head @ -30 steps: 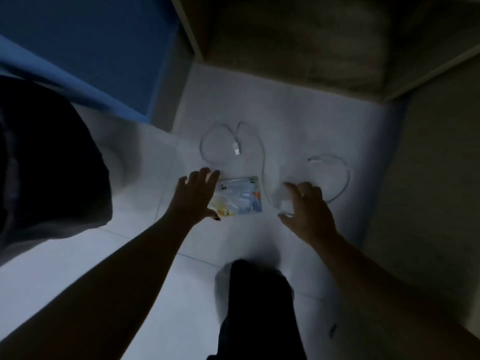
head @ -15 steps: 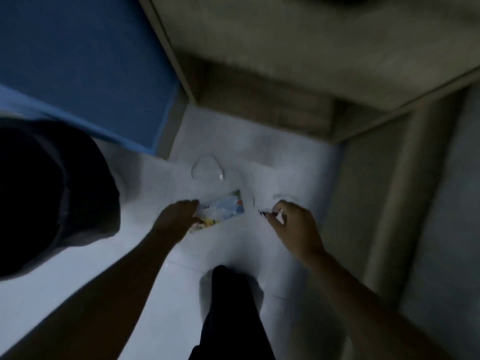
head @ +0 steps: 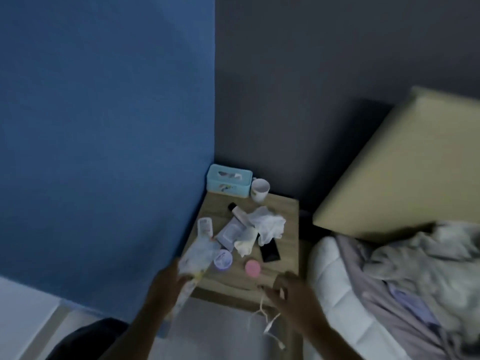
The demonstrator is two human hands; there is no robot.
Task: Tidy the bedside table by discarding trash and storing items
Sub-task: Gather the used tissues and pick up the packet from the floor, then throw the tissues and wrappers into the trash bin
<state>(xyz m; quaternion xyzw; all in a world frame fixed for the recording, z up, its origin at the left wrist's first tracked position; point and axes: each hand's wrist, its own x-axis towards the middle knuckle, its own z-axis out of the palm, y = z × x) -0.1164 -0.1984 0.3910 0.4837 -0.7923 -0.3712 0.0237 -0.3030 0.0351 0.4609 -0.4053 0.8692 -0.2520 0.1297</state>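
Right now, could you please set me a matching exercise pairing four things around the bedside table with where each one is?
Things:
1 tissue box
2 pink jar
3 white cable
4 packet

Places:
A hangs from the right hand
B gripped in the left hand
C back corner of the table, by the blue wall
D near the table's front edge

Pairs: 1-C; 2-D; 3-A; 4-B

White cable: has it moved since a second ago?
Yes, upward: off the floor, the white cable now dangles from the right hand at the bedside table's front edge.
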